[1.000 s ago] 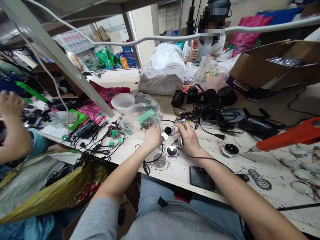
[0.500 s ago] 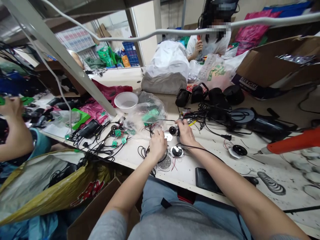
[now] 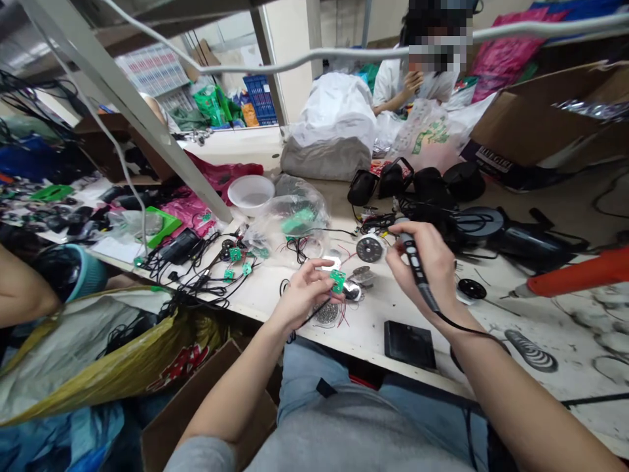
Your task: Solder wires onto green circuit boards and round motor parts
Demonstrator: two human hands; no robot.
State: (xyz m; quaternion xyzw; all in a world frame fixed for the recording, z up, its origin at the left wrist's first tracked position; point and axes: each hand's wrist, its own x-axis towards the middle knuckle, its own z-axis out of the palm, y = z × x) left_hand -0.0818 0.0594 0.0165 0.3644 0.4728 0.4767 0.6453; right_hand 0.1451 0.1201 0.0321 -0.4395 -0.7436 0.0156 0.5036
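Note:
My left hand (image 3: pixel 309 295) pinches a small green circuit board (image 3: pixel 337 280) between thumb and fingertips, above the bench. My right hand (image 3: pixel 422 259) grips a black pen-shaped soldering iron (image 3: pixel 417 269) with a thin cable, its tip pointing up and left. The hands are apart, with the board and iron not touching. Below them lie a round black speaker disc (image 3: pixel 369 249), a metal disc (image 3: pixel 362 274) and a shallow dish of small metal bits (image 3: pixel 326 313). Several green boards with wires (image 3: pixel 234 254) lie further left.
A clear plastic bag of green parts (image 3: pixel 287 223) and a white bowl (image 3: pixel 250 194) stand behind my hands. Tangled black cables and black speaker housings (image 3: pixel 413 183) lie to the right, with an orange heat gun (image 3: pixel 580 278) beyond. A co-worker's arm (image 3: pixel 19 295) shows at left.
Both hands have risen from the bench and moved apart. My left hand now shows the green board, and my right hand has swung right with the iron, uncovering the black disc.

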